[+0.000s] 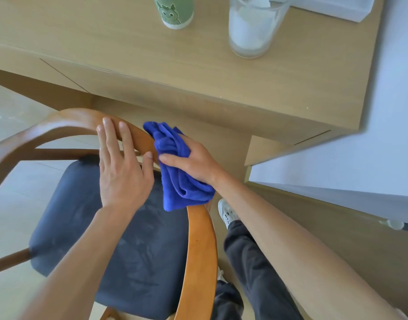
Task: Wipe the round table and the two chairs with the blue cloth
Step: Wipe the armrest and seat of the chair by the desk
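A wooden chair with a curved backrest rail (pixel 199 245) and a dark blue seat cushion (pixel 110 239) stands in front of me. My left hand (pixel 122 167) lies on the top of the rail with straight fingers and the thumb hooked under it. Just right of it, my right hand (pixel 193 162) grips the bunched blue cloth (pixel 175 172) and presses it onto the rail. The cloth drapes over the rail and hides that stretch of wood. No round table is in view.
A light wooden desk (pixel 198 72) stands close behind the chair, with a green cartoon cup (pixel 174 11) and a clear glass (pixel 253 26) on it. A white surface (pixel 360 158) lies to the right. My leg and white shoe (pixel 227 213) stand beside the chair.
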`<action>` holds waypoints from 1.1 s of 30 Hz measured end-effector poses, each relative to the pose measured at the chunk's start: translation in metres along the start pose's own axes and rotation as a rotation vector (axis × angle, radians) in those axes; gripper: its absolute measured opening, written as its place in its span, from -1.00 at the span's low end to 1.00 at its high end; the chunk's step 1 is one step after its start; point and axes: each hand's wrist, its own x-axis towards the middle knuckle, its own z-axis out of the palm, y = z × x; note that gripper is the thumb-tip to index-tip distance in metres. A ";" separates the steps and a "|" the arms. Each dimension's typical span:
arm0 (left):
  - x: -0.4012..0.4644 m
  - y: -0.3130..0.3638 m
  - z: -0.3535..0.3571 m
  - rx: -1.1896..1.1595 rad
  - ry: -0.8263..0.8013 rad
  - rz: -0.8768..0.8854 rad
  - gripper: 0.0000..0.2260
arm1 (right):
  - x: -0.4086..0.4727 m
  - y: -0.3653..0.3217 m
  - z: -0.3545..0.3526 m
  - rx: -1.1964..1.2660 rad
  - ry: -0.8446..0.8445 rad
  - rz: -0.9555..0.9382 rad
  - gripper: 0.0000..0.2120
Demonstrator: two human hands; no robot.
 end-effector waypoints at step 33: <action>-0.176 0.016 0.028 0.035 -0.479 0.542 -0.38 | -0.234 0.128 0.096 0.239 0.606 0.009 -0.65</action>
